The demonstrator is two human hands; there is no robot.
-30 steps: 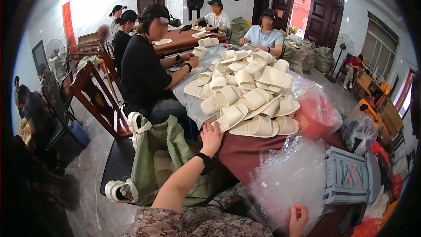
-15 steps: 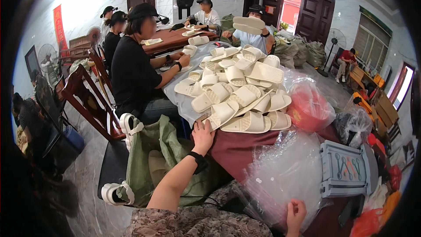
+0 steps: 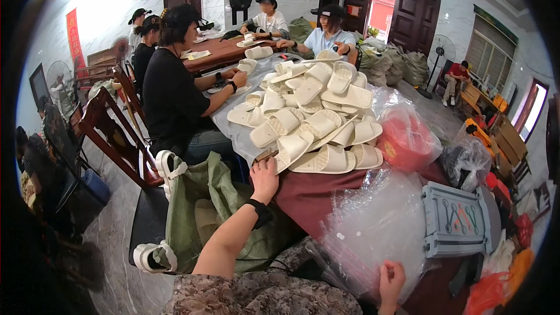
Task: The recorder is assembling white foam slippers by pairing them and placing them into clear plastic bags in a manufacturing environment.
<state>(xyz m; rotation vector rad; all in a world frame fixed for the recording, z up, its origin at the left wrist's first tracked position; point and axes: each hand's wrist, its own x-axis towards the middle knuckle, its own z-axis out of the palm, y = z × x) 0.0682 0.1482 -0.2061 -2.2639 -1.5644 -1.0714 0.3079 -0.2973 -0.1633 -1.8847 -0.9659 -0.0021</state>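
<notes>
Your hands are well apart. Left hand (image 3: 265, 179): bare, fingers bent at the table's near edge, fingertips by the near end of a cream moulded slipper (image 3: 293, 148); whether they grip it, you can't tell from this view. Right hand (image 3: 392, 283): fingers loosely curled, just over a spread of thin, clear, crinkled plastic bags (image 3: 373, 227); whether anything is pinched, can't tell.

The slipper lies at the near left corner of a heaped pile of matching cream slippers (image 3: 324, 121), broad-strapped, some footbeds dimpled, lying at mixed angles.

Below your left forearm, a green woven sack (image 3: 224, 189) gapes open, sides slumped in folds; a pale beige shape shows inside, too shaded to name. Two white strapped shoes (image 3: 155, 258) sit at its left rim.

Right of the pile, a clear plastic bag (image 3: 431, 140) wraps something red and rounded; beyond, another clear bag (image 3: 468, 164) holds dark contents. Nearer, a rigid grey-blue plastic panel (image 3: 454, 220) with raised tool shapes. Smooth maroon cloth (image 3: 300, 195) underneath.
</notes>
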